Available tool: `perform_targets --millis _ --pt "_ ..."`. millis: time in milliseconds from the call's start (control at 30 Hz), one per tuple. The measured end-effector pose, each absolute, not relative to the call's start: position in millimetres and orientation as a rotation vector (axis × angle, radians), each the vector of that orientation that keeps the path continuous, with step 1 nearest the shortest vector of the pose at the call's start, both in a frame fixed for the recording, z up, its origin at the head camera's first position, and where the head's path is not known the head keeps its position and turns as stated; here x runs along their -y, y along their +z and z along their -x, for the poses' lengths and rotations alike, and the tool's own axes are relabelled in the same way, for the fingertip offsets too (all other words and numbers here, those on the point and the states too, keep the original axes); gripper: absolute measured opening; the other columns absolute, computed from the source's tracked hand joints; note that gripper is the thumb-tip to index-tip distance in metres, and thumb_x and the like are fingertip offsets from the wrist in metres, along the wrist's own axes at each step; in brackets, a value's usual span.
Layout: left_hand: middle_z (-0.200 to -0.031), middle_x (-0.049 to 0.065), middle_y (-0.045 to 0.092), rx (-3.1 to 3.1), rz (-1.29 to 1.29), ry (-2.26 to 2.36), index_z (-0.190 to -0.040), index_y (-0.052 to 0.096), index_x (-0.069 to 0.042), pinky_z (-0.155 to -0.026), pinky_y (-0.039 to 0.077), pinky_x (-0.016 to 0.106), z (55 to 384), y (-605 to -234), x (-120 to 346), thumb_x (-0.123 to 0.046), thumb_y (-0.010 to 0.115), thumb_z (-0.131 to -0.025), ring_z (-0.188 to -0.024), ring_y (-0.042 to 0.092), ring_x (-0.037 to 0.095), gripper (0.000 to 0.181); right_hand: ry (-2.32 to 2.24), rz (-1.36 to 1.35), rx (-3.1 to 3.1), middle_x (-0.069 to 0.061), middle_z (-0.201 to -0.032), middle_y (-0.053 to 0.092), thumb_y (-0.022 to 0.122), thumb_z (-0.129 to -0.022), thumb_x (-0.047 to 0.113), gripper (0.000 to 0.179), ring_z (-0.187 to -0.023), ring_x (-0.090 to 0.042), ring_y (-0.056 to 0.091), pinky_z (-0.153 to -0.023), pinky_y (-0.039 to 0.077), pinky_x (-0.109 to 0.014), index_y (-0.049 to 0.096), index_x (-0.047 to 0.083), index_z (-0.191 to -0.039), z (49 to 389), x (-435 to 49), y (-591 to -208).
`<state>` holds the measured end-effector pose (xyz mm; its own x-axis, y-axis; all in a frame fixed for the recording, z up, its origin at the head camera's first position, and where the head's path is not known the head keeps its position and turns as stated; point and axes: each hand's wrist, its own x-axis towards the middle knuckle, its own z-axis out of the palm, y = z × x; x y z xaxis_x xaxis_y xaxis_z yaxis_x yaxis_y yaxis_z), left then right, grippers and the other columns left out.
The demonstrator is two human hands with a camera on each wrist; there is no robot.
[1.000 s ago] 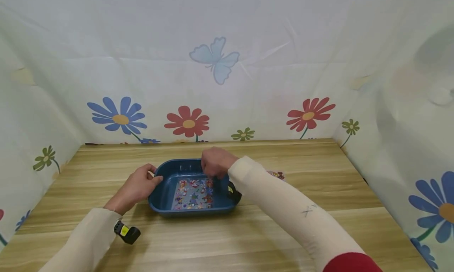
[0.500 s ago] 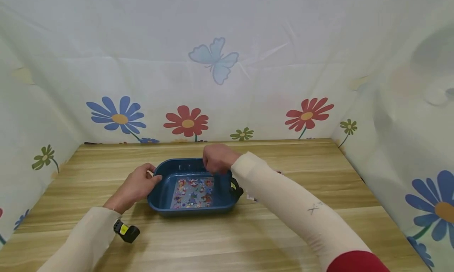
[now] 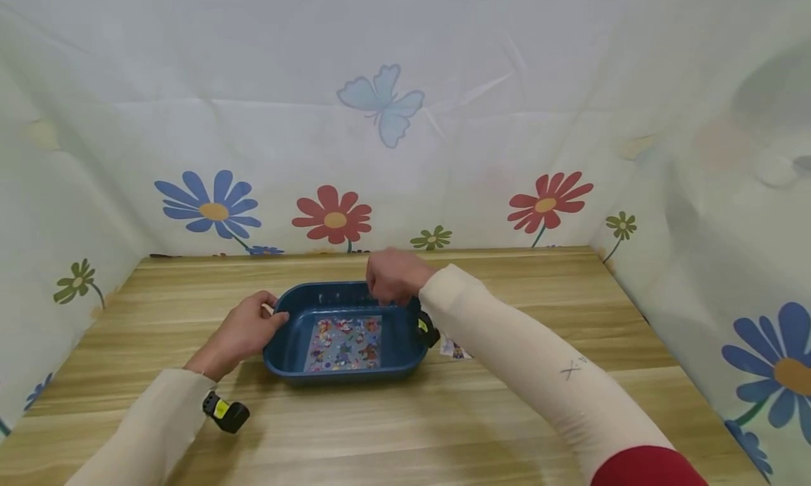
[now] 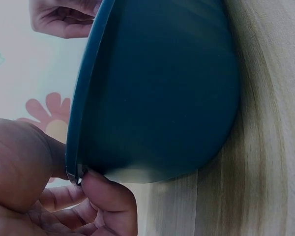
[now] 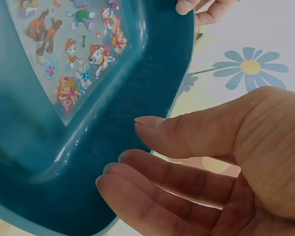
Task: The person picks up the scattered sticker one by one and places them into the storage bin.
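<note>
As the head view shows, the left hand [image 3: 247, 325] pinches the blue tray [image 3: 402, 345] at its left; the right hand [image 3: 395, 276] sits slightly higher than earlier, the sticker sheet [image 3: 345, 343] unmoved inside. Left wrist: rim grip confirmed. Right wrist: thumb and fingers [image 5: 167, 172] loosely parted.

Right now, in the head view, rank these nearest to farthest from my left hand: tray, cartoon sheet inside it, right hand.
1. Tray: your left hand grips its left rim.
2. Cartoon sheet: on the tray's floor.
3. Right hand: by the tray's far right corner.
</note>
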<state>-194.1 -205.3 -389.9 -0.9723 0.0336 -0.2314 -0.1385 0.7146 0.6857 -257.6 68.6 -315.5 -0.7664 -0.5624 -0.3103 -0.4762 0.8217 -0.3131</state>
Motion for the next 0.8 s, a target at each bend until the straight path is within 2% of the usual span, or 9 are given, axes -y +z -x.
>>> perform_targets --millis 133,300,433,633,800 --pt "-0.093 0.017 0.058 -2.696 0.079 1.092 -0.129 0.047 0.004 -0.062 0.056 0.030 194.9 -390.2 205.8 -0.019 0.053 -0.108 -0.075 0.061 0.021 0.032 -0.316 0.768 -2.617 -0.007 -0.086 0.080 0.061 -0.099 0.009 0.025 -0.058 -0.016 0.067 -0.056 0.058 -0.027 0.078 0.009 -0.082 257.1 -69.7 -312.0" --pt "-0.094 0.018 0.058 -2.697 0.073 1.083 -0.130 0.047 0.004 -0.063 0.055 0.030 194.9 -390.5 206.3 -0.019 0.054 -0.108 -0.076 0.061 0.022 0.032 -0.330 0.763 -2.639 -0.003 -0.078 0.074 0.065 -0.098 0.008 0.022 -0.059 -0.017 0.070 -0.056 0.059 -0.028 0.077 0.014 -0.080 257.7 -70.9 -307.0" --pt "-0.095 0.018 0.059 -2.694 0.075 1.077 -0.130 0.047 0.004 -0.064 0.056 0.030 194.6 -389.7 206.2 -0.019 0.054 -0.108 -0.076 0.061 0.022 0.033 -0.335 0.765 -2.638 -0.003 -0.080 0.075 0.064 -0.098 0.007 0.022 -0.058 -0.018 0.069 -0.056 0.059 -0.028 0.077 0.012 -0.080 259.0 -72.6 -302.1" --pt "-0.094 0.018 0.059 -2.693 0.079 1.073 -0.130 0.047 0.004 -0.064 0.055 0.030 195.2 -389.0 206.3 -0.019 0.055 -0.108 -0.077 0.060 0.022 0.033 -0.304 0.777 -2.624 -0.006 -0.079 0.076 0.064 -0.099 0.007 0.018 -0.053 -0.016 0.062 -0.054 0.054 -0.026 0.080 0.006 -0.090 262.2 -78.6 -297.6" --pt "-0.094 0.018 0.059 -2.688 0.089 1.074 -0.130 0.047 0.004 -0.064 0.056 0.029 196.1 -388.4 206.6 -0.019 0.055 -0.108 -0.076 0.061 0.022 0.033 -0.325 0.730 -2.634 -0.005 -0.078 0.075 0.067 -0.098 0.007 0.017 -0.055 -0.018 0.064 -0.055 0.057 -0.028 0.079 0.010 -0.087 266.3 -87.0 -295.8"
